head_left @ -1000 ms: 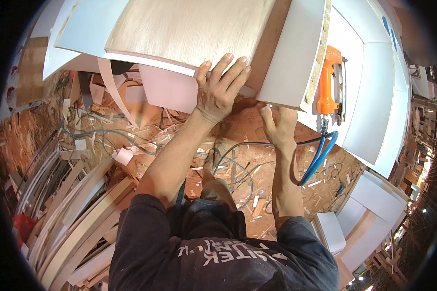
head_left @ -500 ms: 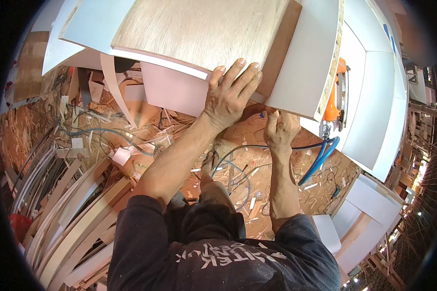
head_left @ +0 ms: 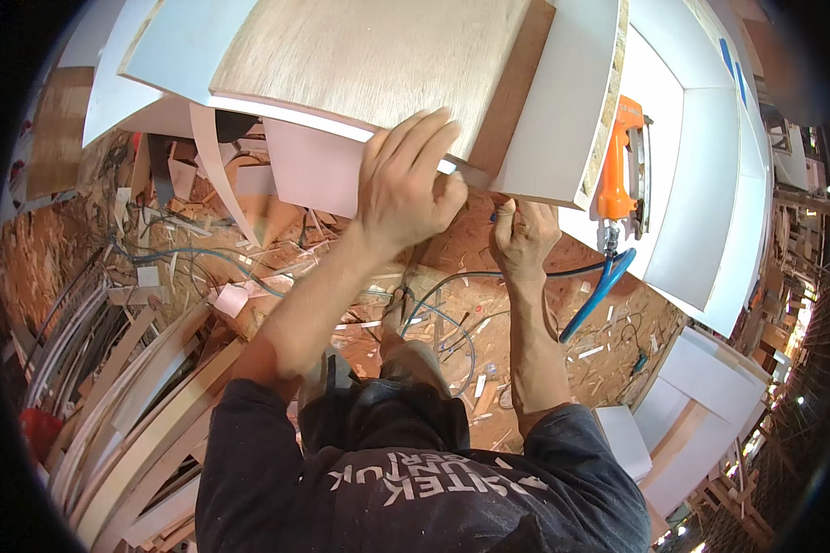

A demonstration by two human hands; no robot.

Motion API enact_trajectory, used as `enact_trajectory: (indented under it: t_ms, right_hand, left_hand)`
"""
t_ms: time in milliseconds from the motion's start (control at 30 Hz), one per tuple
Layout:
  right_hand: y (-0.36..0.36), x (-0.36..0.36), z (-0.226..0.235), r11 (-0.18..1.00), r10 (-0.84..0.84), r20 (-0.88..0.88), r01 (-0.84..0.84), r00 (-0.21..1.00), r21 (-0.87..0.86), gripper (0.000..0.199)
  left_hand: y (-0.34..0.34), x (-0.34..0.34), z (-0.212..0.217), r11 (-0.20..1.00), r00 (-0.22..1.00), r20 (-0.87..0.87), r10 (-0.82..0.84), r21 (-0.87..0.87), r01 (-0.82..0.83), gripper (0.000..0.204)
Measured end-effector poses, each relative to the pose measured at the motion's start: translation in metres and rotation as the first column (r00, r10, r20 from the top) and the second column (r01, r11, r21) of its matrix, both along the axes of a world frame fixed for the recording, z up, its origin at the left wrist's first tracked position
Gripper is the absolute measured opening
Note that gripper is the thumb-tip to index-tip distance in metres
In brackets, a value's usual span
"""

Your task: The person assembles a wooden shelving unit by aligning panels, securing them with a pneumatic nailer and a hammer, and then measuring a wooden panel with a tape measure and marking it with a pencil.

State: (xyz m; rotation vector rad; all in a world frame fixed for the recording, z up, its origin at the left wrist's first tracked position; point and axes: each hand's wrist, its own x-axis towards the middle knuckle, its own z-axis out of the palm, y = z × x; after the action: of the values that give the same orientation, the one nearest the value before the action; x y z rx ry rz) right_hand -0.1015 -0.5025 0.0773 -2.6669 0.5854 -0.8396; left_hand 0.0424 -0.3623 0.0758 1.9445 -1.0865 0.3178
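My left hand (head_left: pixel 404 184) lies over the front edge of a pale plywood panel (head_left: pixel 360 64), fingers stretched out on its top and thumb pointing right. Beside the thumb ends a brown wood strip (head_left: pixel 516 88) that runs along the panel's right side. Just below the front corner of the white board (head_left: pixel 563 111), my right hand (head_left: pixel 527 235) is closed, its fingers curled up toward the edge. A small blue bit shows by its thumb; what the fingers hold is hidden.
An orange air nailer (head_left: pixel 621 166) rests in a white cabinet carcass (head_left: pixel 710 175) at right, with a blue hose (head_left: pixel 595 300) hanging from it. Scraps and hoses litter the floor (head_left: pixel 489 341). Long strips (head_left: pixel 148 415) are stacked at left; a white box (head_left: pixel 701 387) stands lower right.
My left hand has slid left along the panel edge and turned, its fingers closer together and its thumb out to the right. The right hand stays under the board's edge, its fingers shifted slightly.
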Motion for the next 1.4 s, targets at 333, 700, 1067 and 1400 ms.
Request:
enact_trajectory:
  t_ms: [333,700,1067,1400]
  right_hand:
    - [-0.001,0.007,0.010,0.998,0.039,-0.018,-0.038,0.999,0.056,0.015]
    - [-0.001,0.003,0.012,0.999,-0.007,-0.018,0.008,1.000,0.034,0.009]
    - [0.000,0.002,0.017,0.982,-0.009,-0.071,0.022,0.997,0.185,0.015]
    - [-0.005,0.001,0.002,0.998,-0.020,0.004,0.019,1.000,0.068,0.012]
  left_hand:
    - [-0.065,-0.100,-0.066,0.678,0.004,-0.742,-0.670,-0.614,-0.405,0.031]
    - [0.015,-0.038,0.002,0.941,0.831,-0.541,0.132,-0.194,-0.276,0.043]
    - [-0.023,-0.015,-0.026,0.975,0.990,0.082,0.111,0.183,-0.124,0.054]
    - [-0.025,-0.010,-0.053,0.984,0.982,0.137,0.134,0.101,-0.148,0.028]
